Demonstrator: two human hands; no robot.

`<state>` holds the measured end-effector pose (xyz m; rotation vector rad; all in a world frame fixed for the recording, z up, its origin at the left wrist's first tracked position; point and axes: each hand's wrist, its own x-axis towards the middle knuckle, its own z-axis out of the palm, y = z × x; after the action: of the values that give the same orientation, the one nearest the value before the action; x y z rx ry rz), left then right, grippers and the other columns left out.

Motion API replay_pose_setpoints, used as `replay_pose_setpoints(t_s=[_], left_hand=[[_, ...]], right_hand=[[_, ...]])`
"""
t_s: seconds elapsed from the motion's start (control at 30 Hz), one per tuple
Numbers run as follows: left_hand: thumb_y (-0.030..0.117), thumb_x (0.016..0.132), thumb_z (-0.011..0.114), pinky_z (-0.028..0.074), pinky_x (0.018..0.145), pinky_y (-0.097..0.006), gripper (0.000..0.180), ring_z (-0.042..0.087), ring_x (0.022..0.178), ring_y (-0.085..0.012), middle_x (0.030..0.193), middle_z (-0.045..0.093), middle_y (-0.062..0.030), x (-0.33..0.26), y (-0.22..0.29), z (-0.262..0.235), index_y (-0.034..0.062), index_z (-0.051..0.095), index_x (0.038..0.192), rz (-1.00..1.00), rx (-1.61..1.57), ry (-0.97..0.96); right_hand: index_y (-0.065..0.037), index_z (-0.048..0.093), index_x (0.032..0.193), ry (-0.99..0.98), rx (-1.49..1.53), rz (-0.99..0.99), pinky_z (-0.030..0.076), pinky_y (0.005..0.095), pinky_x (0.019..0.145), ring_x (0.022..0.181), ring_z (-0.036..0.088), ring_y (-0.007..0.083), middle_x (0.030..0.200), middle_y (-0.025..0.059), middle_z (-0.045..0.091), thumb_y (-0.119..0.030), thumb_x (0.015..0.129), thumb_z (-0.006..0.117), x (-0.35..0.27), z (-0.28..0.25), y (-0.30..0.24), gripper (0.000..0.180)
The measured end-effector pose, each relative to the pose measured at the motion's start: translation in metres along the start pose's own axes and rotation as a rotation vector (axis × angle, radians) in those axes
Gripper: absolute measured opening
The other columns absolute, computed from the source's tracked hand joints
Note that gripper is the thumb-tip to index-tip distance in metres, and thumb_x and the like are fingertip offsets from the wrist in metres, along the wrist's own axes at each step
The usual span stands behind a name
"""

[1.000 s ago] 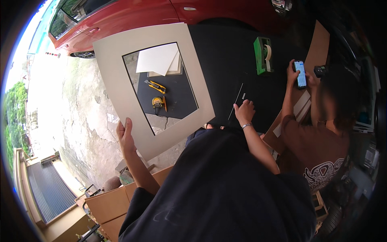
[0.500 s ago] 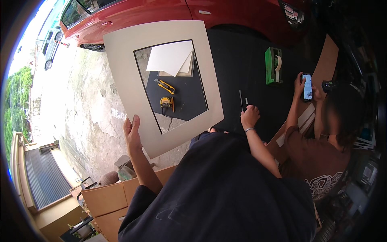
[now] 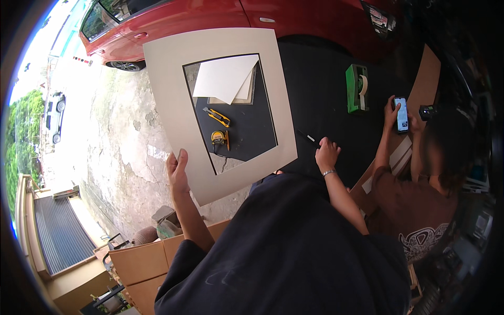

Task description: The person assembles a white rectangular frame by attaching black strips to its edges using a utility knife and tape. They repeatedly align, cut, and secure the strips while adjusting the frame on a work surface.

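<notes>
Over the left side of the black bench (image 3: 310,100), one pale mat board (image 3: 167,86) with a rectangular opening is held up at a tilt. The left hand (image 3: 179,172) grips its lower left edge, thumb on the front, fingers hidden behind. The right hand (image 3: 327,153), over the bench near the board's right edge, is curled up, seemingly pinching the near end of one slim dark-and-white stick (image 3: 307,136); the fingertips are too small to be sure.

The step in hand looks like holding the board raised for a look, the right hand ready with the stick. The next move probably calls for a steady left grip, as only that hand supports the board.

Through the opening show one yellow utility knife (image 3: 217,116), one yellow tape measure (image 3: 218,137) and at least two white sheets (image 3: 223,76), overlapping so an exact count fails. Right of the board stands one green tape dispenser (image 3: 350,90); farther right, one co-worker holds one phone (image 3: 401,113).
</notes>
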<state>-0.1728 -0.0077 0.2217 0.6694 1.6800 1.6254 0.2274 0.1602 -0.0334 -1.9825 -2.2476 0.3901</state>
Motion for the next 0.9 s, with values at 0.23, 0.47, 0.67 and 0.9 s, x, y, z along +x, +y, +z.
replay_pose_setpoints(t_s=[0.23, 0.47, 0.67, 0.9], left_hand=[[0.021, 0.103, 0.061, 0.049, 0.071, -0.023, 0.026, 0.063, 0.082, -0.0069, 0.097, 0.071, -0.0011, 0.000, 0.001, 0.002, 0.0028, 0.066, 0.121, -0.001, -0.045, -0.007], [0.022, 0.103, 0.061, 0.051, 0.073, -0.024, 0.028, 0.065, 0.084, -0.0089, 0.101, 0.071, -0.0036, 0.008, -0.011, 0.007, 0.0018, 0.065, 0.122, -0.019, -0.091, -0.058], [0.020, 0.104, 0.058, 0.056, 0.073, -0.027, 0.026, 0.070, 0.086, -0.0148, 0.102, 0.072, -0.0084, 0.018, -0.034, 0.032, 0.0016, 0.063, 0.121, -0.152, -0.235, -0.126], [0.024, 0.103, 0.060, 0.056, 0.069, -0.027, 0.027, 0.069, 0.081, -0.0135, 0.099, 0.072, -0.0059, 0.050, -0.097, 0.068, 0.0020, 0.065, 0.118, -0.277, -0.292, -0.269]], right_hand=[[-0.012, 0.063, 0.091, -0.089, 0.147, 0.094, 0.045, 0.0503, 0.088, 0.097, 0.066, 0.0297, 0.094, 0.0051, 0.070, -0.015, 0.084, 0.070, -0.008, -0.003, 0.014, 0.010], [-0.005, 0.061, 0.095, -0.313, 1.149, 0.409, 0.050, 0.0300, 0.065, 0.073, 0.059, 0.0088, 0.082, -0.0018, 0.061, -0.014, 0.092, 0.070, -0.008, -0.024, 0.070, 0.013], [-0.006, 0.056, 0.112, -0.207, 1.606, 0.397, 0.059, 0.0314, 0.076, 0.083, 0.067, 0.0134, 0.096, 0.0008, 0.063, -0.007, 0.100, 0.059, -0.012, -0.120, 0.067, 0.012], [-0.002, 0.056, 0.115, -0.290, 1.522, 0.090, 0.054, 0.0274, 0.077, 0.082, 0.066, 0.0141, 0.097, 0.0041, 0.064, -0.004, 0.099, 0.059, -0.014, -0.209, 0.034, 0.016]])
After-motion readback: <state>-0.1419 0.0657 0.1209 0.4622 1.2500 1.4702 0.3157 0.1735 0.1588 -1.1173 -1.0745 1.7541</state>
